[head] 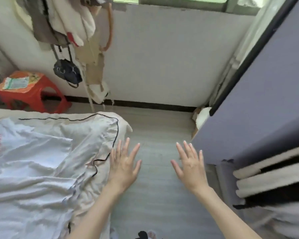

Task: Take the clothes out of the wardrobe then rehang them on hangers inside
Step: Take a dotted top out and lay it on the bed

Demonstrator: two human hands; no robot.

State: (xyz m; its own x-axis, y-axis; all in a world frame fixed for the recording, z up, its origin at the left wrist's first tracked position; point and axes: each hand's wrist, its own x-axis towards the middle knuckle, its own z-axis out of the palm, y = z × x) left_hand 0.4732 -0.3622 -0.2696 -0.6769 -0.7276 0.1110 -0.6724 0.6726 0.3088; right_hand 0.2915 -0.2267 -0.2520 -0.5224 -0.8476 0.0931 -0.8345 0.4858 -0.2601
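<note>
Both hands held out flat above the pale wood-grain floor point(155, 135), palms down, fingers spread and straight: left hand point(123, 168) just beside the edge of the bed, right hand point(191, 167) near the corner of the grey-purple fabric wardrobe point(266, 100). Neither holds anything. Judgement: task at its start, nothing visibly taken out yet. Wardrobe stands to the right, its fabric front closed over the upper part; lower down, rolled cream fabric strips point(269, 180) with dark gaps between. Contents hidden; cannot tell what clothes or hangers are inside. To do the step well: turn right, open the front fully before reaching in, lift garments out by the hanger hooks rather than tugging cloth, and lay them flat on the rumpled white and cream bedding point(41, 161), which is close at hand. On the far wall, a cluster of hung cream and brown garments and bags point(71, 31); below, a red plastic stool point(31, 90) carrying a packet.
</note>
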